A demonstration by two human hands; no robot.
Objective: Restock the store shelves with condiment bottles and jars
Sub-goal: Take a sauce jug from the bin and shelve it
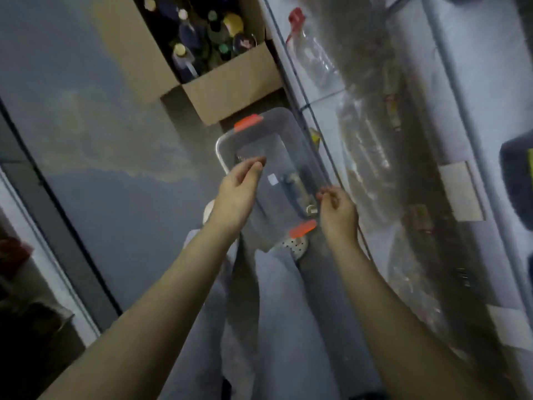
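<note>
A clear plastic container point(277, 145) with orange clips at both ends hangs over my legs, blurred by motion. My left hand point(238, 194) lies against its left rim with the fingers nearly straight. My right hand point(337, 210) has curled fingers pinching the right rim. A dark bottle-like shape point(295, 192) shows through the container; I cannot tell whether it is inside. An open cardboard box point(230, 82) on the floor ahead holds several bottles and jars point(187, 57) with mixed caps. On the shelf point(320, 93) to the right lies a clear bottle with a red cap point(313, 57).
White shelving with metal rails runs down the right side, with packaged goods and paper price tags point(461, 192). Grey floor point(101, 125) spreads to the left of the box. A dark shelf base borders the far left. A white perforated shoe point(297, 245) shows under the container.
</note>
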